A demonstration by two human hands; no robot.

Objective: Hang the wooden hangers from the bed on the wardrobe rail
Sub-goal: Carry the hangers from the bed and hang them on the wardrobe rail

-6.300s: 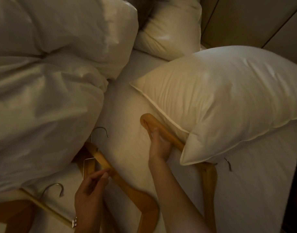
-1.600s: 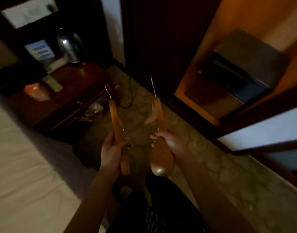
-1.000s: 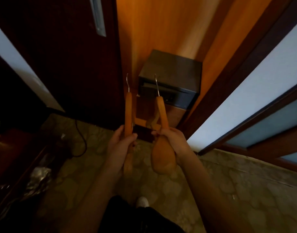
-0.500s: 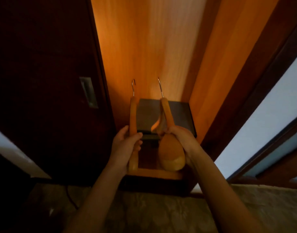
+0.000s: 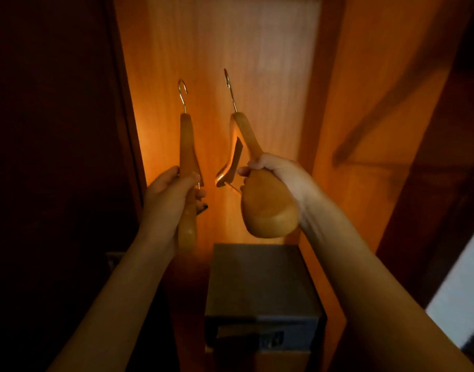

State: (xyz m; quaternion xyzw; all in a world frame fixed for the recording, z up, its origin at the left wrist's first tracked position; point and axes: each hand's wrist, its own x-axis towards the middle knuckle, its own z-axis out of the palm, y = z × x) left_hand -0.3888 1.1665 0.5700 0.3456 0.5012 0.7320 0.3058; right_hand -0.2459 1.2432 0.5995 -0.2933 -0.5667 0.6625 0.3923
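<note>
- Two wooden hangers are up in front of you, one in each hand, both raised inside the open wardrobe against its lit orange back panel [image 5: 230,36].
- At nine o'clock, the dark wardrobe door [image 5: 50,157] fills the left side of your view, too dim to show any detail.
- Just left of centre, your left hand [image 5: 171,200] is clenched around the lower part of the left hanger [image 5: 187,146], thumb across its near face. You see this hanger edge-on, upright, with its metal hook [image 5: 182,93] pointing to twelve o'clock and curling to the right.
- Just right of centre, your right hand [image 5: 273,170] grasps the right hanger [image 5: 268,210] where its arm narrows, fingers wrapped over the top. Its broad rounded shoulder end hangs toward six o'clock below your fist, the other arm angles away toward the back panel, and its hook [image 5: 229,88] stands at twelve o'clock.
- The two hangers are near each other but apart; neither hook touches anything.
- At six o'clock, below both hands, a dark grey safe [image 5: 260,285] sits on the wardrobe's lower level.
- At three o'clock, the wardrobe's side wall [image 5: 378,103] carries a slanting shadow, with a pale strip beyond it at the lower right edge.
- The rail itself is outside your view.
</note>
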